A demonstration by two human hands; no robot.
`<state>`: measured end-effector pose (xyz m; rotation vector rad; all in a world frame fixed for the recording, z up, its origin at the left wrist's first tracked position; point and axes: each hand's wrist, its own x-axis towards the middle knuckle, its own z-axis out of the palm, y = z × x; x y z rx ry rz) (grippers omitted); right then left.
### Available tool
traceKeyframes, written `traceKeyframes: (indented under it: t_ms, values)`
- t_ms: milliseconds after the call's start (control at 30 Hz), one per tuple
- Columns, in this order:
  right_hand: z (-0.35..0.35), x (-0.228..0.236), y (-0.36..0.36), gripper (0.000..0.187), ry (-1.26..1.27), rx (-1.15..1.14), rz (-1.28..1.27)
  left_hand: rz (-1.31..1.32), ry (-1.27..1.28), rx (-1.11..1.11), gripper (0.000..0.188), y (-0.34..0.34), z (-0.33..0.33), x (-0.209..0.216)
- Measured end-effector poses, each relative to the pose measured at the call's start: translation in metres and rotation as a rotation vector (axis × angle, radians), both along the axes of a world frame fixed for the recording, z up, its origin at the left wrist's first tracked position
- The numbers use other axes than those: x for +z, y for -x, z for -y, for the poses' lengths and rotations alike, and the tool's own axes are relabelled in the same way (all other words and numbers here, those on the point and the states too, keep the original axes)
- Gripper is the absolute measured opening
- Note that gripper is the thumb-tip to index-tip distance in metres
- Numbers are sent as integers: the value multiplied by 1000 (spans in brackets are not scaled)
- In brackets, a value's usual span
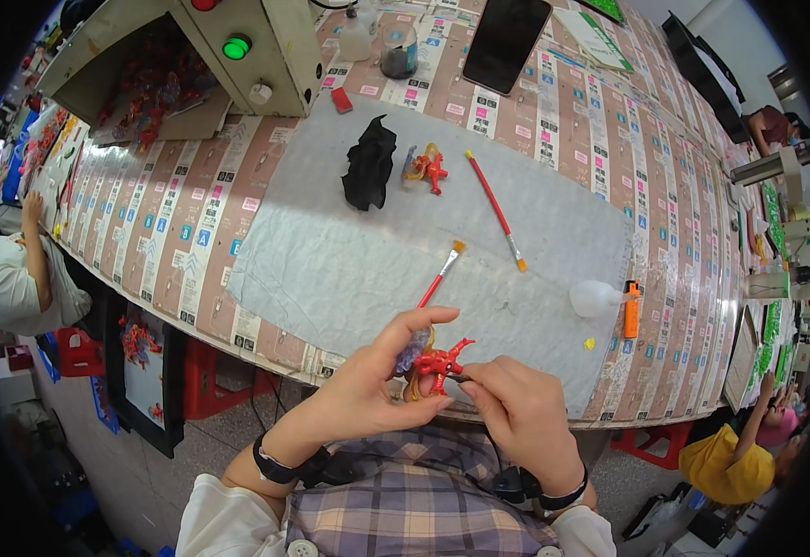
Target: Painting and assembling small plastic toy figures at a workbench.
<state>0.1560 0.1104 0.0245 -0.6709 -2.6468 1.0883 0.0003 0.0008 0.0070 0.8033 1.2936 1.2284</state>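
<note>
A small red figurine (439, 364) with translucent purple and yellow parts is held in front of me, just over the table's near edge. My left hand (363, 385) grips it from the left, thumb below and index finger stretched above. On the other side my right hand (528, 399) is closed in a pinch against the figurine. A dark sliver shows at those fingertips, too small to name. Just beyond my left hand lies a red-handled flat brush (440, 276). A similar figurine (430, 170) rests farther off on the grey cloth (312, 241), beside a crumpled black cloth (370, 165).
Another red brush (493, 204) lies to the right, with a squeeze bottle (595, 299) and orange lighter (632, 310) nearer. A metal cabinet (275, 56) holding red pieces stands far left. A phone (507, 42) and glass jar (398, 56) are behind. Other people sit at both sides.
</note>
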Motion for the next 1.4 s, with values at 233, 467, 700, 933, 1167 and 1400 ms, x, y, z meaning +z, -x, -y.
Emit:
traceKeyframes:
  t_ms: [233, 467, 700, 933, 1167, 1400]
  values:
    - [-4, 1, -1, 13, 374, -32, 84, -83, 1, -33, 69, 0, -1, 4]
    - [-5, 1, -1, 14, 539, -53, 141, -194, -50, -19, 70, -2, 0, 3]
    - [1, -4, 0, 10, 102, -16, -30, -119, 4, -11, 69, -2, -1, 6]
    - [4, -5, -1, 9, -61, 15, 8, -120, 45, -36, 68, 0, 1, 8]
    - [-3, -6, -2, 15, 456, -24, 139, -219, 70, -65, 65, -1, 0, 9]
    - [-3, -8, -1, 14, 559, -79, 134, -176, 76, -50, 66, 0, 0, 9]
